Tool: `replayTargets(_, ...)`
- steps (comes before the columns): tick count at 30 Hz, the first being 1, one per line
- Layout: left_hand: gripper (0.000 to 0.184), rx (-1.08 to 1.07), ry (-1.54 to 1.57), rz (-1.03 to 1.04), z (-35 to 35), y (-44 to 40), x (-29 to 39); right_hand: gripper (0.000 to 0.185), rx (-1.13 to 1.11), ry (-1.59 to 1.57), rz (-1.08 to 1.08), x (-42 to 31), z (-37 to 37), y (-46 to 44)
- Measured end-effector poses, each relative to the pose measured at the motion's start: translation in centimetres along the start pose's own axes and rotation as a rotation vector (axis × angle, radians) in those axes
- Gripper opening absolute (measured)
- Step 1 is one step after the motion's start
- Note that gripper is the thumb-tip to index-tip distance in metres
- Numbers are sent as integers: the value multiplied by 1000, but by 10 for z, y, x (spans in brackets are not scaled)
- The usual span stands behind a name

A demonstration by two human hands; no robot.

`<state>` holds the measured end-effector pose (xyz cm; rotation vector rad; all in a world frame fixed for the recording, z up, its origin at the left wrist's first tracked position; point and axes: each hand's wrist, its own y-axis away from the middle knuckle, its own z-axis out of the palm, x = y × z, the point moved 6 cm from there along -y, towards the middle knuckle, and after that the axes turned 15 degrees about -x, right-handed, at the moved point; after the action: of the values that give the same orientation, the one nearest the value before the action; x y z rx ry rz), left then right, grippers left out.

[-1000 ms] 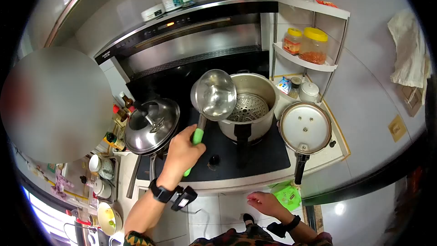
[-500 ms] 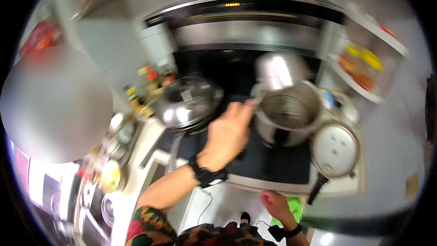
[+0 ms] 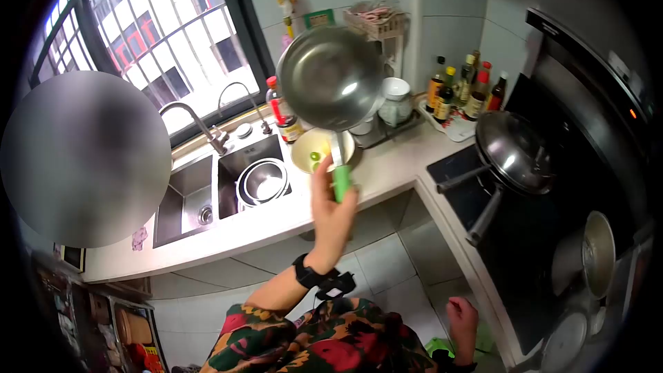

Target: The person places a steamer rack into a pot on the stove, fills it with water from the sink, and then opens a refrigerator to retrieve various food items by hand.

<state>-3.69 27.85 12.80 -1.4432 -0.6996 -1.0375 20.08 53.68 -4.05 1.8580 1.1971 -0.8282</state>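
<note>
Left hand (image 3: 331, 217) grips the ladle (image 3: 330, 77) by its handle (image 3: 342, 181), right of the sink (image 3: 190, 185), head up, seemingly for clearance above the counter (image 3: 390, 176); right hand (image 3: 463, 321) hangs farther right, whether clenched unclear.

Left hand (image 3: 333, 220) raised forward, gripping | right hand (image 3: 463, 320) low, loosely curled

A head-worn camera, here in the kitchen with us, peers forward and down over its wearer's patterned clothing (image 3: 331, 345), close in at the frame's bottom. The wide view faces a barred window (image 3: 173, 34), upper left, and a sink (image 3: 190, 183), center left, the cooktop (image 3: 511, 255) slanting at right. The left hand (image 3: 333, 217) falls near center.
</note>
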Motion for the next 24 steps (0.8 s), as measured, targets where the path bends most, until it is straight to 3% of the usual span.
replayTargets(5,49,295,-148,-427,-170,23,-92,21,-154,90,19,-80,70,-41)
replayTargets(7,41,325,-166,-540,-225,34,-134,21,-237,223,-201,-118,103,-61)
replayTargets(9,39,352,-93,-693,-256,46,-160,21,-270,254,-231,-150,129,-78)
replayTargets(13,38,302,-30,-767,-306,50,-212,20,-283,360,-390,-193,181,-96)
replayTargets(16,41,200,96,-830,-329,41,-258,21,-274,380,-387,-208,201,-99)
replayTargets(19,30,194,132,-801,-324,26,-262,23,-277,420,-361,-208,209,-96)
replayTargets(21,12,115,193,-841,-321,23,-271,24,-253,468,-382,-204,211,-94)
replayTargets(24,7,92,112,-917,-318,29,-275,24,-224,456,-348,-193,208,-92)
